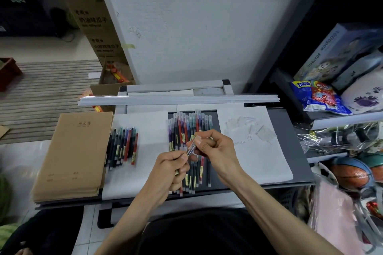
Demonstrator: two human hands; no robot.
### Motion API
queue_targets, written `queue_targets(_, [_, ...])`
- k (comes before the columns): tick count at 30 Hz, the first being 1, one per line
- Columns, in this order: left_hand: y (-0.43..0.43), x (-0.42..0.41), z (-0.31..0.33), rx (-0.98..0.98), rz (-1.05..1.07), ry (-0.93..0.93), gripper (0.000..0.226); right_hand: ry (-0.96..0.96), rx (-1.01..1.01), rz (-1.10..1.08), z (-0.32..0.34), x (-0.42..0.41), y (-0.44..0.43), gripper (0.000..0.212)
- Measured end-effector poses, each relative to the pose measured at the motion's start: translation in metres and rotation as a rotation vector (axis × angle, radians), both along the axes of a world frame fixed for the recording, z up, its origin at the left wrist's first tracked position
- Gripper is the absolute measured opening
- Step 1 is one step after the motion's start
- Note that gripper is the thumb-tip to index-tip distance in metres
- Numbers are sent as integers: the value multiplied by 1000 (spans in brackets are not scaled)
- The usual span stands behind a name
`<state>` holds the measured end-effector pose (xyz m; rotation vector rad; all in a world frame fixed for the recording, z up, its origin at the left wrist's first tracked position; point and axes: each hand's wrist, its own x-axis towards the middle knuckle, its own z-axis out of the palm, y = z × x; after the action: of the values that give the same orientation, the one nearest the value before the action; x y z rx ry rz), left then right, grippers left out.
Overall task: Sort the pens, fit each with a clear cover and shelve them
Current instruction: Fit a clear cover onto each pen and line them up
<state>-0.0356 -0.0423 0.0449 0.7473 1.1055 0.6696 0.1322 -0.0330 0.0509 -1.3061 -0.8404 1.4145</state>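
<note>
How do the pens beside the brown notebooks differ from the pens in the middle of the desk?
The left pens show bare tips; the middle pens wear clear covers on their far ends. The left pens lie on white paper; the middle pens lie on a dark surface. The left pens are fewer and fully visible; the middle pens are partly behind the left hand and right hand. Both sets mix colours and point away.

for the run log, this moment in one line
left hand: grips thin pen | right hand: pinches clear plastic cover at pen's end | uncovered pens: left of hands | covered pens: row beyond hands
</note>
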Motion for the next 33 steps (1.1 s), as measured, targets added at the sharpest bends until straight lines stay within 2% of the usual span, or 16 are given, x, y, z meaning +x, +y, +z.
queue_targets(5, [-4, 5, -2, -91, 42, -69, 28, 41, -28, -5, -5, -4, 1, 14])
queue_targets(8, [-5, 8, -7, -134, 53, -133, 26, 5, -30, -4, -8, -4, 3, 13])
queue_targets(11, [-1, 8, -17, -96, 64, -101, 27, -51, -44, 32, -14, 1, 4, 15])
queue_targets(13, [5, 8, -26, -46, 67, -26, 26, -212, -57, 98, -26, 6, 5, 18])
queue_targets(16, [19, 3, -38, 74, 97, 245, 23, -630, -92, 190, -51, 24, 7, 26])
queue_targets(20, [49, -16, -60, 177, 174, 557, 21, -1253, -67, 185, -76, 71, 10, 32])
queue_targets(22, [65, -28, -71, 194, 202, 665, 30, -1451, -97, 189, -84, 95, 12, 39])
queue_targets(25, [85, -36, -80, 217, 150, 801, 19, -1522, -133, 244, -94, 116, 15, 46])
queue_targets(27, [94, -34, -84, 207, 137, 883, 26, -1500, -150, 291, -98, 123, 17, 48])
queue_targets(33, [111, -23, -94, 229, 157, 870, 24, -1508, -107, 265, -102, 126, 21, 46])
